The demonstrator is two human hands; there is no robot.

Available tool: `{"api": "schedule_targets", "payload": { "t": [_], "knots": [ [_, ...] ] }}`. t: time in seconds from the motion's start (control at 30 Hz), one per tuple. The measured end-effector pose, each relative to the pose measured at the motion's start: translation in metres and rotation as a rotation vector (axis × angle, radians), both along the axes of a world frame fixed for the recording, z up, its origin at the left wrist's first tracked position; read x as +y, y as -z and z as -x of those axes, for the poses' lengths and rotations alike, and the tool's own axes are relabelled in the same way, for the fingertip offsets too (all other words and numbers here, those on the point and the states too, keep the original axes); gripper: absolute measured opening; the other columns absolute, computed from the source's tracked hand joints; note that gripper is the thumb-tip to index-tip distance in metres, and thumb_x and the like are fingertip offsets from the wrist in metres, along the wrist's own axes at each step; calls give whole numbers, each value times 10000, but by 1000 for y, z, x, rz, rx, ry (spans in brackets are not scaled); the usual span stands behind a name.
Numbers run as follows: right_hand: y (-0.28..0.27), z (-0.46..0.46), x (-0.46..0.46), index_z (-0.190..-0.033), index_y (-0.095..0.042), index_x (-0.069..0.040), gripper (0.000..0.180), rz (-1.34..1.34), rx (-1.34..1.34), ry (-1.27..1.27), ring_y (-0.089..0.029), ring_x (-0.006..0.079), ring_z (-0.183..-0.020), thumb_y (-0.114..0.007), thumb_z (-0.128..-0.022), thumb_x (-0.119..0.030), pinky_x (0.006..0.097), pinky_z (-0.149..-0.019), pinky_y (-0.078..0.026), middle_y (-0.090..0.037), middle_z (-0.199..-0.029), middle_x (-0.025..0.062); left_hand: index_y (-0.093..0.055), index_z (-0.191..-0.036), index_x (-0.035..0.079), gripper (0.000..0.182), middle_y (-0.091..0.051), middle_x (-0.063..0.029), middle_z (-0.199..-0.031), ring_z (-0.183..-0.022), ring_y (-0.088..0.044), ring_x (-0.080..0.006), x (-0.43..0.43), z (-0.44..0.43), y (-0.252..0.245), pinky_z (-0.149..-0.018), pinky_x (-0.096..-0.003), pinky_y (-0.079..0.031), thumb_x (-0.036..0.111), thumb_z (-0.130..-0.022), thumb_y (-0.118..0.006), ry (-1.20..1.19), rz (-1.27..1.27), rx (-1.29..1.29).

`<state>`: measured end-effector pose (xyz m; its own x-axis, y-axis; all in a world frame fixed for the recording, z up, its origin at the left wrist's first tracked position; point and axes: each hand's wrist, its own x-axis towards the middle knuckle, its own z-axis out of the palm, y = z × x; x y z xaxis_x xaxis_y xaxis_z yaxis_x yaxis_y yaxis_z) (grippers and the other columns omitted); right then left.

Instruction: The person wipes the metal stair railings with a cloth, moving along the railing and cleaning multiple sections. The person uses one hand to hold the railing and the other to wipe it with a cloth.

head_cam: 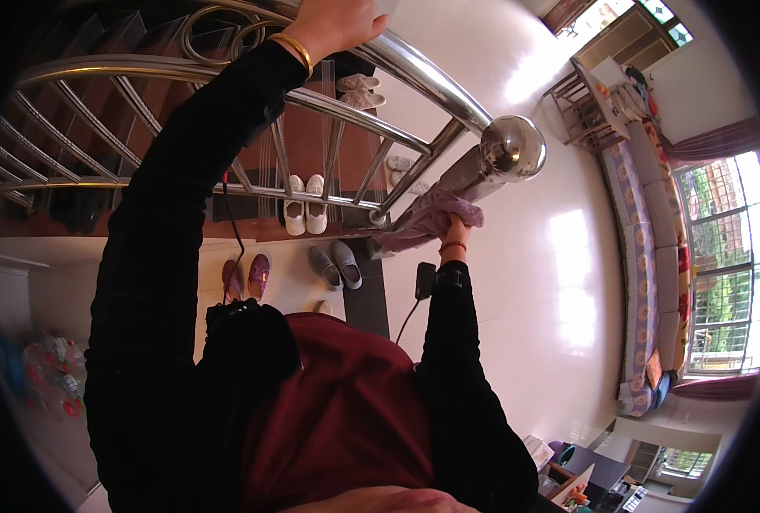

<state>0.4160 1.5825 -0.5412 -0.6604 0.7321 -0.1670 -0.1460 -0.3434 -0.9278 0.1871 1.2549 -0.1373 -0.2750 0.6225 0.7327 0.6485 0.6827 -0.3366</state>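
My left hand is at the top of the view, curled over the polished metal handrail of a staircase. A gold bangle circles that wrist. Lower and to the right, my right hand grips a pinkish-purple cloth. The cloth is wrapped against the lower part of the thick metal newel post. A shiny ball cap tops the post. Below the handrail runs a second metal rail with slanting balusters.
White shoes stand on the brown stair behind the balusters. Grey shoes and purple slippers are on the floor near my body. A cable with a small black box hangs by my right forearm. A long sofa lines the window wall.
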Motion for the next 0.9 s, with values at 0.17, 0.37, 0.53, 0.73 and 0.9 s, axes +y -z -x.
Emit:
{"api": "schedule_targets", "payload": {
  "t": [0.17, 0.37, 0.53, 0.73, 0.9],
  "knots": [
    [-96, -16, 62, -1092, -626, -10, 228, -122, 249, -57, -624, 184, -904, -585, -883, -92, 302, -805, -529, -640, -1030, 85, -647, -614, 121, 324, -606, -95, -574, -528, -596, -308, -1, 5, 3, -601, -452, -471, 338, -847, -590, 35, -7, -15],
    [-288, -41, 102, -1196, -604, -35, 339, -579, 260, -60, -618, 156, -955, -633, -931, -245, 280, -805, -515, -629, -1099, 63, -642, -604, 107, 402, -569, -76, -511, -521, -575, -295, 1, 10, 7, -626, -408, -475, 399, -876, -598, -15, -8, 3],
    [-347, 34, 75, -1157, -637, 32, 488, -1224, -350, -370, -661, 181, -890, -684, -874, -364, 286, -804, -526, -690, -1000, 111, -628, -597, 109, 391, -574, -75, -520, -528, -579, -292, 1, 7, 6, -644, -413, -469, 392, -867, -603, -21, -17, -20],
    [-347, 110, 109, -1248, -622, 14, 672, -702, -517, -587, -637, 189, -1023, -706, -818, -496, 322, -900, -503, -663, -1169, 131, -621, -595, 98, 370, -578, -81, -526, -540, -584, -294, 1, 5, 4, -642, -423, -454, 357, -859, -608, -13, -28, -62],
    [-307, 91, 130, -1354, -534, -15, 663, -365, -209, -526, -607, 241, -1128, -618, -897, -488, 366, -955, -500, -615, -1272, 148, -621, -589, 100, 357, -587, -80, -539, -552, -587, -292, 1, 4, 4, -652, -415, -454, 341, -852, -613, -11, -32, -90]
  ]
}}
